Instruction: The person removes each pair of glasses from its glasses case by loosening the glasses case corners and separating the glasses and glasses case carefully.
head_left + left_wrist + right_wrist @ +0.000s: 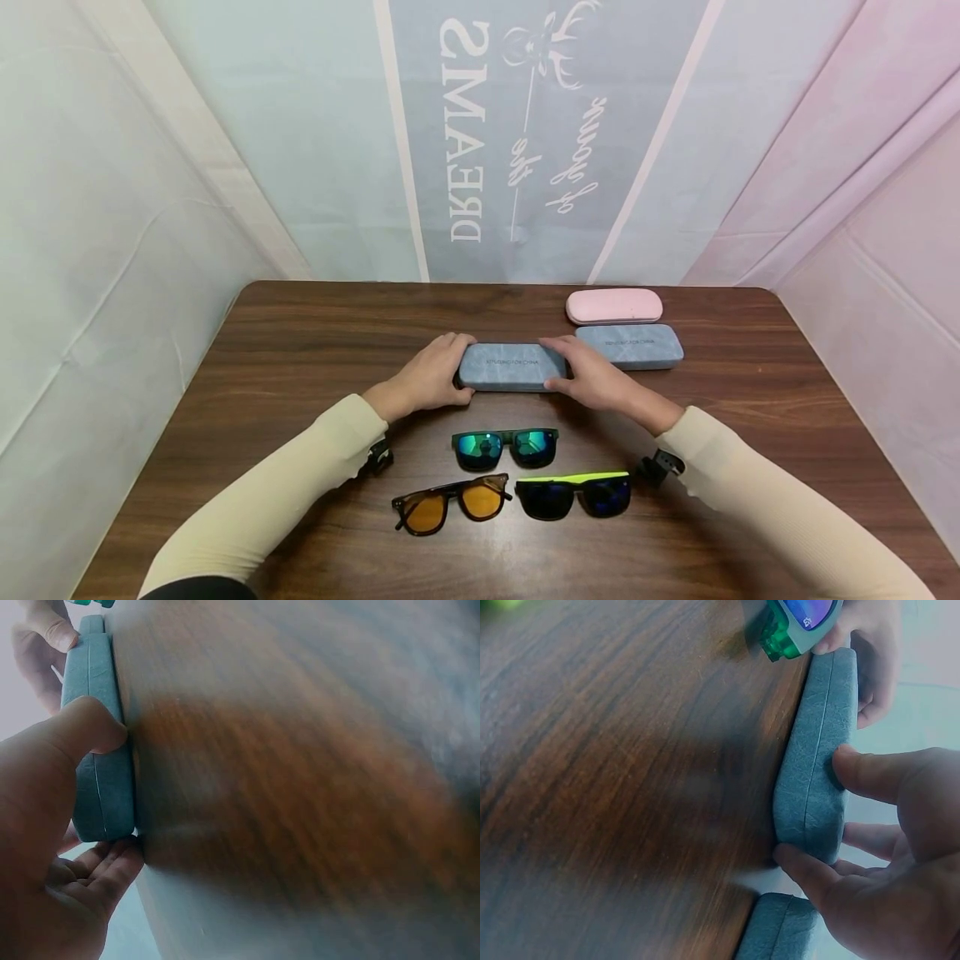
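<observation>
A blue-grey glasses case (512, 367) lies closed on the table between both hands. My left hand (431, 372) grips its left end, with the thumb on the near side and the fingers round the end and far edge. At the other end, my right hand (596, 372) holds the case, thumb on the near side and fingers over the top and end. In the right wrist view, a closed seam runs along the side of the case (817, 757). Just in front of it lie sunglasses with green mirrored lenses (532, 447).
A second blue-grey case (630, 347) sits right beside the right hand, with a pink glasses case (615, 306) behind it. Nearer me are amber-lensed glasses (425, 512) and dark sunglasses with a yellow-green top (574, 497). Fabric walls (337, 167) surround the wooden table (300, 333).
</observation>
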